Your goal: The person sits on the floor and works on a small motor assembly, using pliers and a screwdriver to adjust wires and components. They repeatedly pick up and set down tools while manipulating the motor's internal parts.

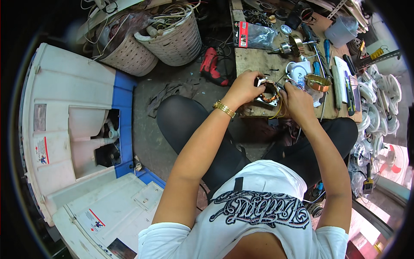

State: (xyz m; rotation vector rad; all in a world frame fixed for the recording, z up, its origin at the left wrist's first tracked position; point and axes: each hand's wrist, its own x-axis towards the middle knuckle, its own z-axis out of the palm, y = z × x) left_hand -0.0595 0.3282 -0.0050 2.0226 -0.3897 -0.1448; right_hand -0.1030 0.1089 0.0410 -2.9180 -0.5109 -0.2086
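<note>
At the near edge of a wooden workbench (254, 62), a motor stator (273, 100) with copper windings around an open round middle sits in a pale frame. My left hand (249, 86) is closed on the stator's left side, thumb toward its inner ring. Beside its right edge, my right hand (297, 100) has its fingers pressed together; what they pinch is too small and partly hidden. Yellow wires (278, 111) hang below the stator. A white plastic motor housing (298, 69) and a copper-coloured ring part (318, 83) lie just beyond my right hand.
A rotor on a shaft (296, 45), a clear plastic packet (261, 36), screwdrivers (327, 49) and a translucent bucket (341, 31) crowd the bench. A red power tool (210, 67) rests on the floor by perforated baskets (174, 41). White fan parts (379, 103) hang at right.
</note>
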